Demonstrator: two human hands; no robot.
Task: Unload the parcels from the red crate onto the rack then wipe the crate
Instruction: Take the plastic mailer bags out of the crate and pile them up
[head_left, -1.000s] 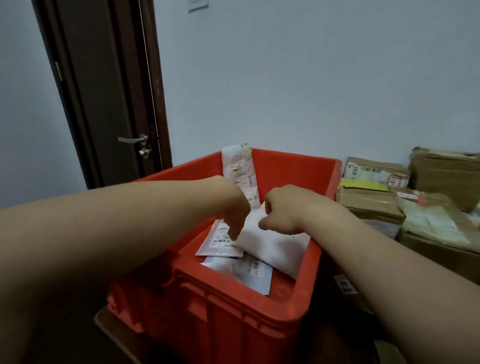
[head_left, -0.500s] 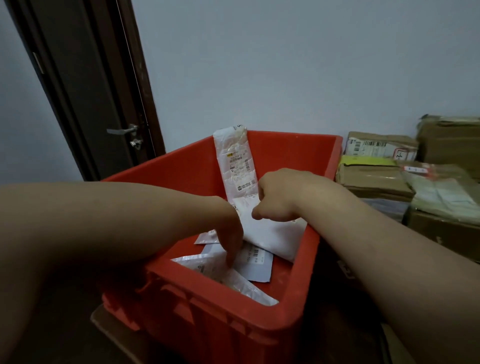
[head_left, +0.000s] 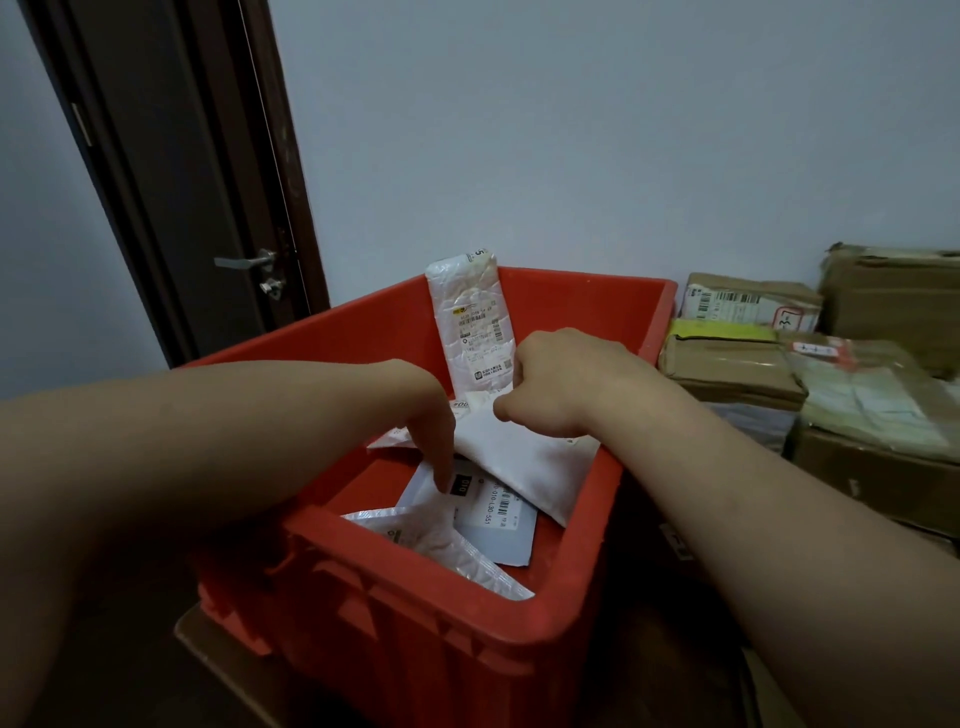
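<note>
The red crate (head_left: 561, 618) stands in front of me with several white parcels inside. My right hand (head_left: 556, 384) grips the upper edge of a white padded mailer (head_left: 524, 457) that leans on the crate's right wall. My left hand (head_left: 431, 431) reaches down beside that mailer, and its straight fingers touch a flat grey envelope (head_left: 493, 519) with a barcode label on the crate floor. Against the far wall a long bubble mailer (head_left: 470, 317) stands upright. Another bubble mailer (head_left: 441, 545) lies against the near wall. The rack is out of view.
Taped cardboard boxes (head_left: 732, 364) and bagged parcels (head_left: 872, 405) are stacked right of the crate against the pale wall. A dark door (head_left: 171, 182) with a metal handle (head_left: 244, 261) stands at the left. The crate rests on brown cardboard (head_left: 218, 649).
My left hand has dropped deeper into the crate, from the padded mailer's edge down to the flat envelope. My right hand keeps its hold on the padded mailer. The near bubble mailer has come into view.
</note>
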